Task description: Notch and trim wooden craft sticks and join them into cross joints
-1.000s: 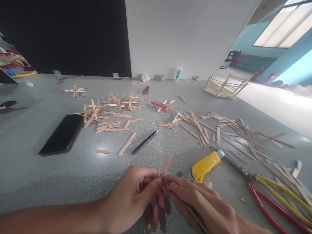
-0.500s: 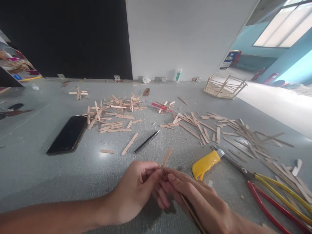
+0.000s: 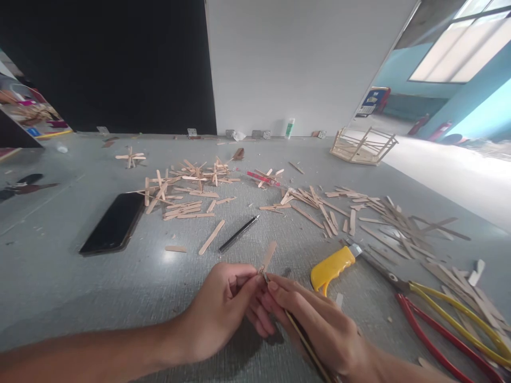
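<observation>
My left hand [image 3: 217,308] is closed, its thumb and fingers pinching a wooden craft stick [image 3: 269,254] whose pale end points up and away from me. Close against it, my right hand [image 3: 323,322] grips a long, slim tool [image 3: 302,336] with a dark, brassy-edged shaft. The tool's narrow tip touches the stick near my left thumb; fingers hide its exact kind. Beyond my hands lie a black pen [image 3: 239,234] and a single loose craft stick [image 3: 212,237]. A yellow-handled cutter [image 3: 332,267] rests just right of my right hand.
Tin snips [image 3: 431,319] with red and yellow handles lie at the right. Piled sticks [image 3: 403,229] spread behind them, with more sticks [image 3: 191,207] near a phone [image 3: 114,223]. A stick frame [image 3: 363,148] stands at the far right; a small bottle [image 3: 289,128] is by the panel.
The view has shifted slightly, so the objects on the right appear a little further left. Both hands keep their hold, with the tool's tip still at the stick.
</observation>
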Action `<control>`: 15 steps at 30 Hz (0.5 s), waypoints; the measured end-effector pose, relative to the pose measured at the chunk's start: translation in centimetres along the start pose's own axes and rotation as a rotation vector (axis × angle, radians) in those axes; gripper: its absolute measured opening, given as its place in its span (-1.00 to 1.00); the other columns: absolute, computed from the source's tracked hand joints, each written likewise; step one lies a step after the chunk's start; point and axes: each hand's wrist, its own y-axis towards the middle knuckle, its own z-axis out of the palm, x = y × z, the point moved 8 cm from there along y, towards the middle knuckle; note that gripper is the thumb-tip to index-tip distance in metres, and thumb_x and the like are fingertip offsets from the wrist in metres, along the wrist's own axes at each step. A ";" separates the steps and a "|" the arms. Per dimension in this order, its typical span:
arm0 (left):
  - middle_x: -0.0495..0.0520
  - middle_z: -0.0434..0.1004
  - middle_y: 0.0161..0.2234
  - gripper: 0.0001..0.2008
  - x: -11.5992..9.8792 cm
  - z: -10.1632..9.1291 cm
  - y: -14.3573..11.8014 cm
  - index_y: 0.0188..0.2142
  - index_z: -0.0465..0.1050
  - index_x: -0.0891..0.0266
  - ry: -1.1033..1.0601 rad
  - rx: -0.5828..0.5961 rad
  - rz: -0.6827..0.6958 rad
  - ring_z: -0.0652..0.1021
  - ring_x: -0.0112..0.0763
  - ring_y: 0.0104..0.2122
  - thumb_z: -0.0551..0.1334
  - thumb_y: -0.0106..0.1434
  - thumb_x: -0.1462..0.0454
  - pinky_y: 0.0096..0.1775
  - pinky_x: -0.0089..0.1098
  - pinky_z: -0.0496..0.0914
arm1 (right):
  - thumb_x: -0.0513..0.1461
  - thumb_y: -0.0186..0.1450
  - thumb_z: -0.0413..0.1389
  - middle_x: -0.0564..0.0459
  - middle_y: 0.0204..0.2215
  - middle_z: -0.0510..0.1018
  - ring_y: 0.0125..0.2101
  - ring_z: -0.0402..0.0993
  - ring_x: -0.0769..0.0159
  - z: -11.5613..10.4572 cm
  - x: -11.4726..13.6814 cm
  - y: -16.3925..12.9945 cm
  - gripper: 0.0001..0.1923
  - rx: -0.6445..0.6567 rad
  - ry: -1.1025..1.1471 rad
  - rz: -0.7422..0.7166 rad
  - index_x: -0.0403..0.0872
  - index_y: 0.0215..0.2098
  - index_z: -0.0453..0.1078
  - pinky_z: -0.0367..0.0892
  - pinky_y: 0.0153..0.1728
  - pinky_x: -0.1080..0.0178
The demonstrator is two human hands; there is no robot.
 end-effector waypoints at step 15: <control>0.12 0.61 -0.48 -0.52 -0.5 0.1 -0.2 -0.30 0.51 0.34 0.008 -0.030 0.020 0.64 -0.36 -0.48 0.13 0.48 -0.03 -0.37 -0.41 0.57 | -0.14 0.58 -0.10 0.08 -0.37 0.69 -0.41 0.70 0.31 -0.9 0.5 1.9 -0.67 -0.076 -0.011 0.096 0.04 -0.01 0.51 0.67 -0.40 0.32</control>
